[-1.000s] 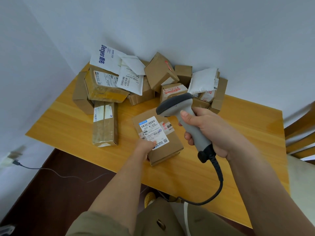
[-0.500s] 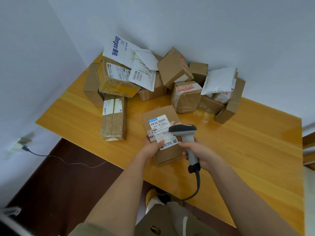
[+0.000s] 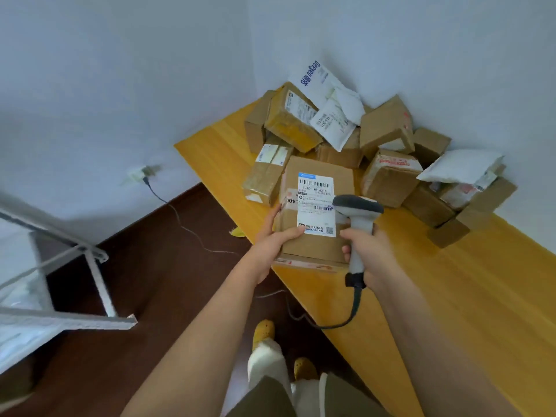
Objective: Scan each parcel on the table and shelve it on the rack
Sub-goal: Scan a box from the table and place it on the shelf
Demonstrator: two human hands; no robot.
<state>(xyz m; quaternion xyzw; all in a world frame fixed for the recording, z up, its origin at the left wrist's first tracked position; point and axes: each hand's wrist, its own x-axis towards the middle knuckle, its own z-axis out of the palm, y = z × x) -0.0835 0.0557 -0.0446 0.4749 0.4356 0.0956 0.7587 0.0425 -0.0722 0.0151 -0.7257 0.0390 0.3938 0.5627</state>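
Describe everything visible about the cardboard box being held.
The cardboard box is plain brown, shut, with a white barcode label on its upper face and printed tape at its edges. It sits over the near corner of the yellow table, gripped by the left hand on its left side, with the scanner in the right hand against its right.

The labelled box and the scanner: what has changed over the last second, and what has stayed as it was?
The labelled box, flat on the table a second ago with the left hand only at its near edge, is now gripped by that hand and raised at the table's left edge. The right hand brought the scanner down beside the label. The view swung left, showing the white rack. The parcel pile has not moved.
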